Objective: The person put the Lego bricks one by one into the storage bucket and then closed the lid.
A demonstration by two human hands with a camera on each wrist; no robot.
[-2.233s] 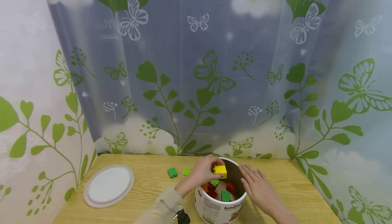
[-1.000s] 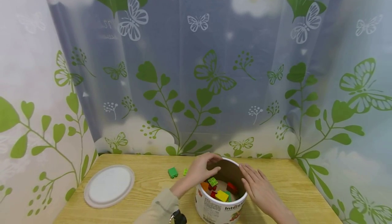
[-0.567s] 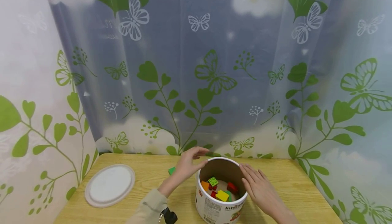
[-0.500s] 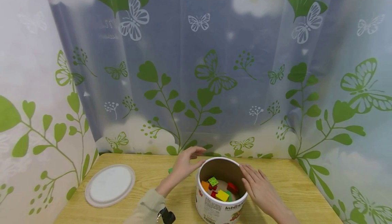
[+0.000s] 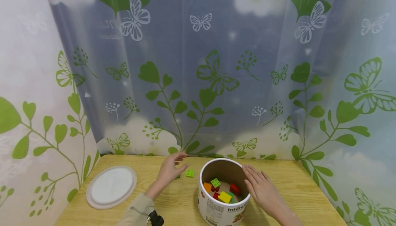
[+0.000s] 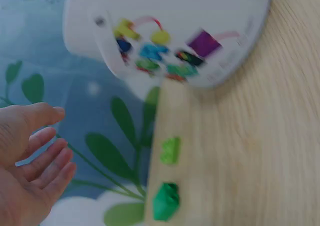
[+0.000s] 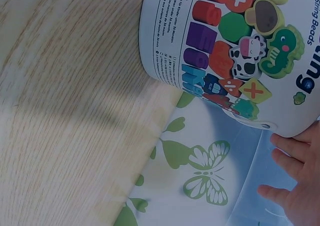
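Note:
A white printed bucket (image 5: 213, 213) stands on the table with several toy bricks inside, among them a yellow brick (image 5: 224, 197), an orange one (image 5: 207, 187) and a red one (image 5: 234, 189). My right hand (image 5: 264, 193) rests against its right rim, fingers straight. Left of the bucket, my left hand (image 5: 168, 170) holds nothing, its fingers relaxed and thumb apart. It covers most of a green brick (image 5: 178, 176) in the head view; the left wrist view shows that green brick (image 6: 165, 202) whole. A lime brick (image 5: 190, 173) lies between this hand and the bucket.
A round white lid (image 5: 111, 186) lies at the left of the wooden table (image 5: 148, 171). A patterned curtain (image 5: 173, 64) hangs right behind the table's far edge and along both sides.
My left hand held the yellow brick over the bucket, let it drop inside, then moved left out of the bucket to the green brick. The right hand has stayed at the rim.

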